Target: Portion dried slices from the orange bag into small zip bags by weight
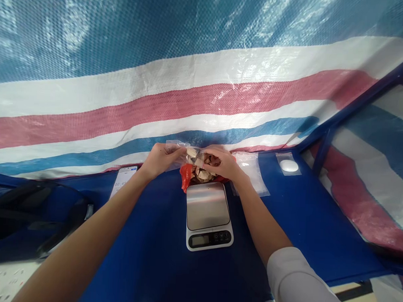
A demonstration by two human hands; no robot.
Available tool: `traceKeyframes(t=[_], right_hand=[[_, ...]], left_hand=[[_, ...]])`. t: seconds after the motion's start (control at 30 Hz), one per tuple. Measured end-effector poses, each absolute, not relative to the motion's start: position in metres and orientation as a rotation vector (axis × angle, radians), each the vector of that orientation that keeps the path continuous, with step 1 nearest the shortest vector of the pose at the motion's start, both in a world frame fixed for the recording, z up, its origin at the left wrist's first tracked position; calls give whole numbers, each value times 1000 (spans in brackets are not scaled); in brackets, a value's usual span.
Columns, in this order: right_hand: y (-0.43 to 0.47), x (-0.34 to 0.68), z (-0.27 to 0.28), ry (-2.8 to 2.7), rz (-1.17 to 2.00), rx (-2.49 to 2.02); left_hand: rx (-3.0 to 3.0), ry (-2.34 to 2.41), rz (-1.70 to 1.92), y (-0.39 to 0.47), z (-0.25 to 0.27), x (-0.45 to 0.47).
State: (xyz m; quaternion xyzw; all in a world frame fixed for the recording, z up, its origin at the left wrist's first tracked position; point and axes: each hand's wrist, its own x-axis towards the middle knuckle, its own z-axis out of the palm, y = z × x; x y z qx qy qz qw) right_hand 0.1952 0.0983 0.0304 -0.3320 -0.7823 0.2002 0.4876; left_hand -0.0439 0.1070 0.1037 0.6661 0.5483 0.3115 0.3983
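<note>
My left hand (160, 161) is closed, pinching one side of a small clear plastic bag (172, 146). A few pale dried slices (191, 153) show in or behind the bag's film. My right hand (223, 163) curls its fingers at the other side of the bag, the thumb low and the fingertips partly hidden. Just below both hands lies an opened red plastic bag (185, 177) filled with brown and cream dried slices (202, 174). A kitchen scale (208, 208) with a bare steel plate stands directly in front of it; its display looks dark and unreadable.
Clear flat bags (252, 172) lie right of my right hand, and a white oval object (288, 166) rests on another bag farther right. A phone (123, 179) with a timer lies at left. Striped tarpaulin (190, 97) rises behind the blue table (145, 246); a black bag-like item (30, 220) sits far left.
</note>
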Motion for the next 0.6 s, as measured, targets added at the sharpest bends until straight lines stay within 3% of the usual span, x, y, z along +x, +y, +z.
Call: traceKeyframes(t=[0.3,0.6], right_hand=[[98,191,27,-1876,390,-819],[100,190,30,-1888,517,-858]], left_hand=[[1704,1406,752,100,112,-39],[1701,1383,758,101,115,-37]])
